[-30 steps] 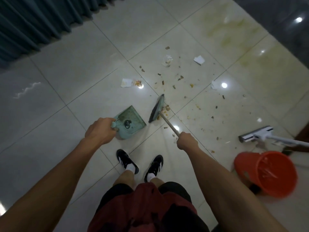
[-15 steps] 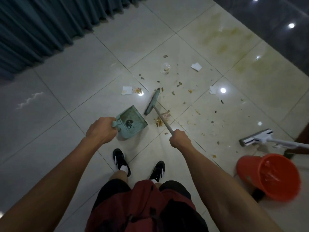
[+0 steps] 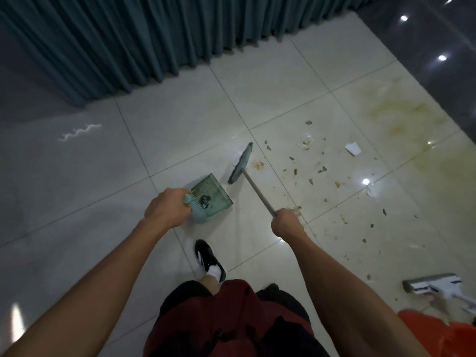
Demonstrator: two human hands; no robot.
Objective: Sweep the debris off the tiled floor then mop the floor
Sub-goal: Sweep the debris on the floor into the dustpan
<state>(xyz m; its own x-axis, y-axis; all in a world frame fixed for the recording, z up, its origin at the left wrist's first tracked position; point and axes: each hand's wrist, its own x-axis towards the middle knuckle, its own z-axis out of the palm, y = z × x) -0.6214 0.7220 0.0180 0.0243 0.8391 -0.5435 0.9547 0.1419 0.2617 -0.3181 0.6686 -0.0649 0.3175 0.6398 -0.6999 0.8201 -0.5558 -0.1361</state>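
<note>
Left hand (image 3: 167, 208) gripping dustpan (image 3: 210, 199), right hand (image 3: 285, 223) broom (image 3: 252, 180)

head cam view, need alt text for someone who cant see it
Seen from above, a person's left hand grips a green dustpan and the right hand grips a broom on a pale tiled floor. Crumbs and paper scraps litter the tiles to the right. A mop head and an orange bucket sit at lower right, teal curtains behind.
</note>
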